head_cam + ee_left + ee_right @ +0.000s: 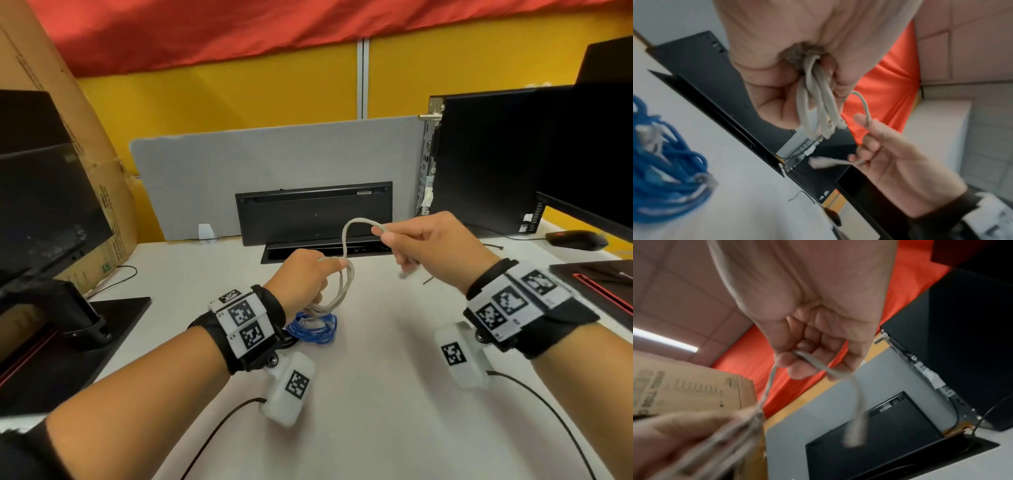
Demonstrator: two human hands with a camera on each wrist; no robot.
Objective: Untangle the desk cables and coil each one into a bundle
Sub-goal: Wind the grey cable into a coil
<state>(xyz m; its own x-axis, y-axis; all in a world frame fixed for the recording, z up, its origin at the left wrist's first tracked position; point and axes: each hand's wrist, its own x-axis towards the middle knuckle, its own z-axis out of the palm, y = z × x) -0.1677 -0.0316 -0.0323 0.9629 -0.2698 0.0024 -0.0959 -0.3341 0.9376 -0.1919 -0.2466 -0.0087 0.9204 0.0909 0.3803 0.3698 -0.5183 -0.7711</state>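
1. Head view: the left hand (303,274) held several loops of the grey cable (344,284) gathered above the white desk (376,342); the right hand (431,246) pinched the cable's free end, its plug (407,273) dangling below. The blue cable (313,327) lay coiled on the desk just under the left hand.
2. Left wrist view: fingers (777,91) were curled round the grey loops (818,104).
3. Right wrist view: the plug (856,433) was blurred, apparently hanging free.
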